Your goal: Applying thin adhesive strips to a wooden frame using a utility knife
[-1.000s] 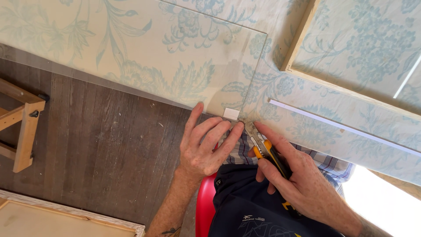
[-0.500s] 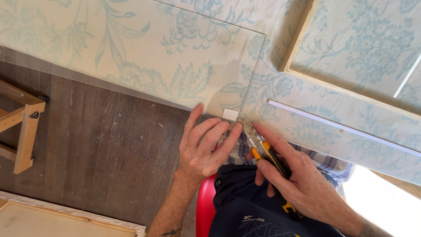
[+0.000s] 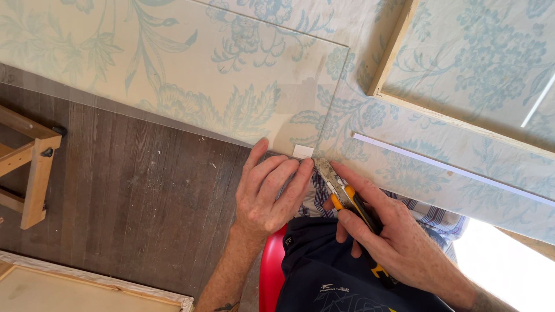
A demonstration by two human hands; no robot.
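Utility knife (image 3: 347,199): yellow and black, held in the right hand (image 3: 399,242); its metal tip lay at the lower edge of the wallpapered panel, just beside a small white tab (image 3: 303,151).
Right hand fingers (image 3: 361,185): closed around the knife body, forefinger stretched along its top.
Left hand (image 3: 272,193): palm down, fingers together and flat, fingertips pressing the panel's lower edge next to the white tab, touching the blade end.
Wallpapered panel (image 3: 173,75): pale cream sheet with a blue floral pattern, lying slantwise across the upper view; a sheet corner met the hands.
White strip (image 3: 451,169): thin, lying on the paper to the right of the knife.
Wooden frame (image 3: 393,63): light timber, upper right, well apart from the hands.
Floor (image 3: 133,202): dark planks under the panel edge.
Wooden trestle (image 3: 29,167): at the left edge.
Lap: dark trousers, checked shirt and a red seat (image 3: 269,277) directly beneath the hands.
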